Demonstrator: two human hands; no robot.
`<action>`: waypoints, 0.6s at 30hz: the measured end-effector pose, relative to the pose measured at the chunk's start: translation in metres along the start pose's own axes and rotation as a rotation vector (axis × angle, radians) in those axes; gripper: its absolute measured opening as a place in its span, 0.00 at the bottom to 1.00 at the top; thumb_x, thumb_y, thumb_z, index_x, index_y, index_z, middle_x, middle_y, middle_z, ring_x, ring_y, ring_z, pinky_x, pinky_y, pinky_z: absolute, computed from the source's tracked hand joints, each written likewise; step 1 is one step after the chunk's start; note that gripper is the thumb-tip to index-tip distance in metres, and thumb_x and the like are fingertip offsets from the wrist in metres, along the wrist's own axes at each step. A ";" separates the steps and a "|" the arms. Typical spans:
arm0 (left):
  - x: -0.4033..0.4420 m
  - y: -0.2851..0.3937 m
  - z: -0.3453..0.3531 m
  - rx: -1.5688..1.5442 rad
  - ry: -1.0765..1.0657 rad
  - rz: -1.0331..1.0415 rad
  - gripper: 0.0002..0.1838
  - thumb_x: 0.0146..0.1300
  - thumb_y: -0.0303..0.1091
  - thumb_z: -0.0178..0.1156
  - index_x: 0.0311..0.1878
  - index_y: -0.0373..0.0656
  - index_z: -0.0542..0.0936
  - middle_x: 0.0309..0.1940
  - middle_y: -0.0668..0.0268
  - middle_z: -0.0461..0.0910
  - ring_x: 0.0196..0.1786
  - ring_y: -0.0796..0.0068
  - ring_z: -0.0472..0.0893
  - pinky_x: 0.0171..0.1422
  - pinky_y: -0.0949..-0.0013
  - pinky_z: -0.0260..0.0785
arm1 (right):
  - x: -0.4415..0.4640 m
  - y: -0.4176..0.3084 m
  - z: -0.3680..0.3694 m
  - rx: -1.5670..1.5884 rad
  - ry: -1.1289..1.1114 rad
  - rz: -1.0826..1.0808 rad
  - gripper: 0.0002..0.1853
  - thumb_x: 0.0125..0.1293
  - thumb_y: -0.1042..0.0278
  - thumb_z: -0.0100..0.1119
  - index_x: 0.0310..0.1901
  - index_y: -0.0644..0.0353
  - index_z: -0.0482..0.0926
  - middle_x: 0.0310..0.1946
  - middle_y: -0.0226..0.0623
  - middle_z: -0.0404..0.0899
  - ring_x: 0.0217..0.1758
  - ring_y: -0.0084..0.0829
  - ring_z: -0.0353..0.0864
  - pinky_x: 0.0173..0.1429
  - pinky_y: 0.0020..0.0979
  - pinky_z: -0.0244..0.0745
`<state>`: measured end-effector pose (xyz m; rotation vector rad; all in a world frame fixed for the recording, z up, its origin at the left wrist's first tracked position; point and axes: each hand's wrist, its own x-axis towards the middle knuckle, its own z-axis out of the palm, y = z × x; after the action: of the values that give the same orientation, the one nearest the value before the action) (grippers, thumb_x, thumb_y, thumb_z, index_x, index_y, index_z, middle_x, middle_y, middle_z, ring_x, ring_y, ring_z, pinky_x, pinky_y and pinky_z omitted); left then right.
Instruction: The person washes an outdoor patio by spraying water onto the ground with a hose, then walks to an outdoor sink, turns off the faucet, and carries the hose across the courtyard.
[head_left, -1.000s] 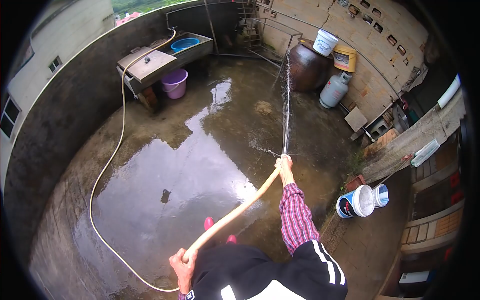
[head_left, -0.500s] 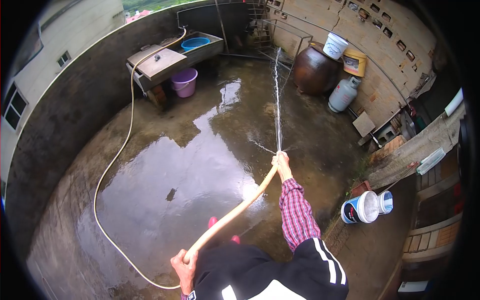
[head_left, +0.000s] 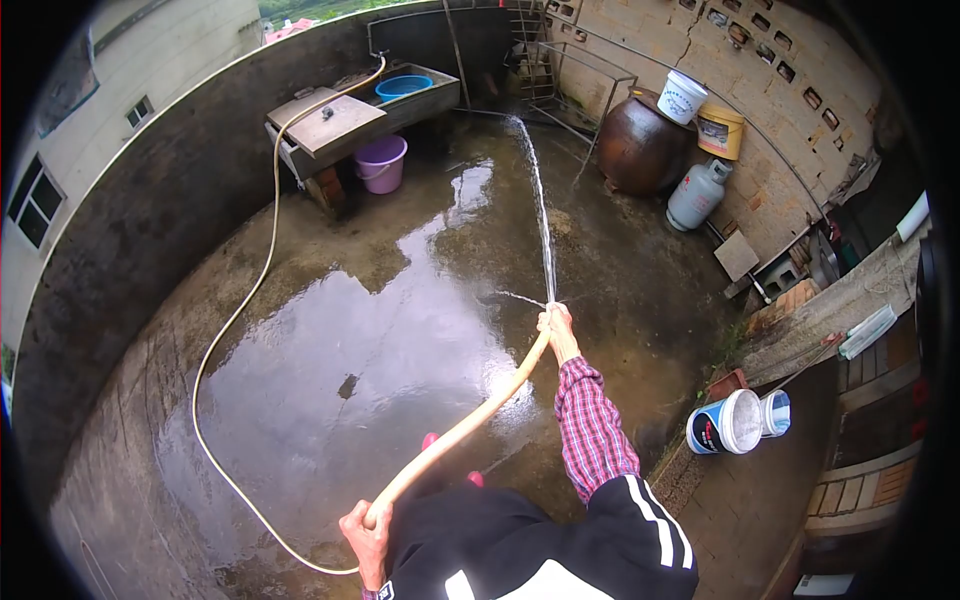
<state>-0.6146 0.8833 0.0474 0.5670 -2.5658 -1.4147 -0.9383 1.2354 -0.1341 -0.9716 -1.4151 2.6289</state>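
A pale yellow hose (head_left: 455, 430) stretches across the front of my body. My left hand (head_left: 366, 540) is closed around it low by my waist, at the bottom of the view. Farther forward, my right hand (head_left: 558, 328) grips the hose's mouth, its fingers wrapped at the tip. From there a water jet (head_left: 541, 200) shoots away over the yard and bends to the left at its far end. A thin side spray leaves the tip toward the left. The wet concrete floor (head_left: 300, 370) lies under the hose, with a broad sheet of reflecting water.
At the back left stands a concrete sink (head_left: 430, 100) with a blue basin (head_left: 404, 87); below is a purple bucket (head_left: 380, 165). A large brown jar (head_left: 640, 150), a gas cylinder (head_left: 697, 194) and a yellow bucket (head_left: 719, 132) line the right wall. Paint buckets (head_left: 742, 420) sit at right.
The water jet has swung left and now curves, its far end landing nearer the sink. Both hands keep their grip on the hose. The view has shifted slightly.
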 end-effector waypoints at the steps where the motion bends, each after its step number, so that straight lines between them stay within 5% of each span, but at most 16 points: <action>1: 0.000 -0.002 0.001 0.000 -0.003 0.005 0.17 0.44 0.32 0.55 0.10 0.38 0.59 0.06 0.72 0.58 0.14 0.87 0.56 0.15 0.79 0.48 | -0.001 -0.002 0.000 0.003 -0.003 0.013 0.03 0.57 0.69 0.37 0.31 0.56 0.61 0.11 0.33 0.60 0.09 0.23 0.59 0.10 0.24 0.59; 18: -0.004 0.007 -0.008 -0.061 0.021 -0.032 0.15 0.41 0.29 0.57 0.11 0.36 0.61 0.06 0.70 0.54 0.13 0.85 0.54 0.15 0.76 0.45 | -0.001 0.011 0.010 -0.102 -0.231 -0.001 0.06 0.56 0.67 0.41 0.31 0.61 0.62 0.14 0.31 0.61 0.11 0.22 0.60 0.14 0.22 0.62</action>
<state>-0.6098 0.8817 0.0576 0.6130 -2.4994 -1.4832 -0.9392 1.2211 -0.1379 -0.6895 -1.6079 2.7675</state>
